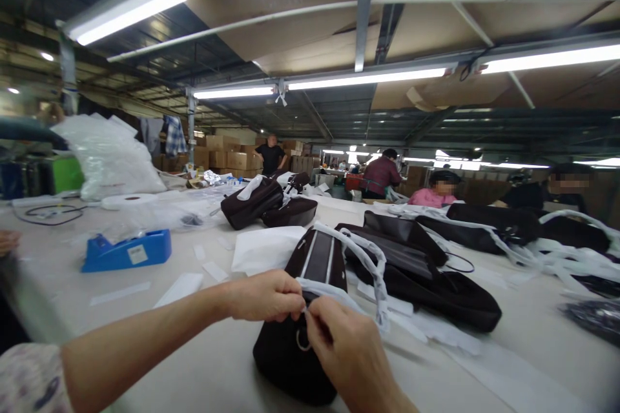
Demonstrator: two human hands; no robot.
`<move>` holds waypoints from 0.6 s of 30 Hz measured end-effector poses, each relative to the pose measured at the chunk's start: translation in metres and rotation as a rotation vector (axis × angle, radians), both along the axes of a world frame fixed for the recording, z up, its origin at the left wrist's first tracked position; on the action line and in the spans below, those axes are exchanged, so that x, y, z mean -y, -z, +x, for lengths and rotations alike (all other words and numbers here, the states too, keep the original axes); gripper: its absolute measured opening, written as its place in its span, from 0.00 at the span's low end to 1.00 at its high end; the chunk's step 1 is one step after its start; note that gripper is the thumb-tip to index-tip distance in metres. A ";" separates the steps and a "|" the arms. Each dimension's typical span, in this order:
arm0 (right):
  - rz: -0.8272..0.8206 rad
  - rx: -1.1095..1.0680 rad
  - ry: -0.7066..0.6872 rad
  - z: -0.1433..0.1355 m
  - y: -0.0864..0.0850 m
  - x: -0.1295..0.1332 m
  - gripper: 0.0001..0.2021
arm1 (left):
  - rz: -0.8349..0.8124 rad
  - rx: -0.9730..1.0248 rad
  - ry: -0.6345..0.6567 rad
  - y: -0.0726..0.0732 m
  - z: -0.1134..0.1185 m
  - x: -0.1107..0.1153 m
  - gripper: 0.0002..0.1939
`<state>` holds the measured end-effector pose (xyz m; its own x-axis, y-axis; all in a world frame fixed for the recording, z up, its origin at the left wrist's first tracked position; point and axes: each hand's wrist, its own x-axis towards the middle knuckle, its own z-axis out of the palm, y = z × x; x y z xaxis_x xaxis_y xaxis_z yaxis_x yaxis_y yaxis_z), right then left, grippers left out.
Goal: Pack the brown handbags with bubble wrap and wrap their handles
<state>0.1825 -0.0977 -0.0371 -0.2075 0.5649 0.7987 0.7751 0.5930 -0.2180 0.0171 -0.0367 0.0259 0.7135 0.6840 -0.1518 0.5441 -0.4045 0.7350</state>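
Observation:
A black handbag stands on the table in front of me, with a metal ring on its near end. White wrapping covers its handles, which arch over its top and right side. My left hand comes in from the left, its fingertips pinched together at the near end of a wrapped handle. My right hand is closed in a pinch close beside it, above the metal ring. A small bit of white wrapping shows between the two sets of fingertips; its exact shape is mostly hidden by the fingers.
A blue tape dispenser stands at left among white paper strips. More black bags lie to the right and another group behind. A white plastic pile rises at back left. Several people are beyond the table; a hand shows at far left.

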 end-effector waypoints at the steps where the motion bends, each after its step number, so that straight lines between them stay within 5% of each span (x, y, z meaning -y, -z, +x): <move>1: 0.225 0.158 0.037 -0.001 0.001 0.001 0.15 | -0.014 -0.008 -0.003 0.001 0.000 0.000 0.09; 4: 0.513 0.374 0.142 -0.009 0.006 0.002 0.18 | -0.032 -0.042 0.001 0.002 -0.001 0.000 0.09; 8: 0.503 0.337 0.208 -0.021 0.024 0.001 0.15 | 0.104 -0.067 0.037 -0.001 -0.007 0.000 0.10; 11: 0.458 0.340 0.118 -0.021 0.033 0.002 0.16 | 0.267 -0.070 0.084 -0.002 -0.010 0.002 0.09; 15: 0.273 0.264 -0.165 -0.006 0.019 0.003 0.12 | 0.798 -0.287 0.203 0.005 -0.007 0.003 0.06; 18: 0.190 0.103 -0.178 0.007 0.002 -0.005 0.06 | 1.229 -0.443 0.307 0.012 -0.006 0.003 0.04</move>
<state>0.1897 -0.0929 -0.0394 -0.3758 0.3546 0.8562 0.6677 0.7443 -0.0152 0.0111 -0.0397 0.0134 0.9127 0.3645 0.1845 0.4085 -0.8186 -0.4037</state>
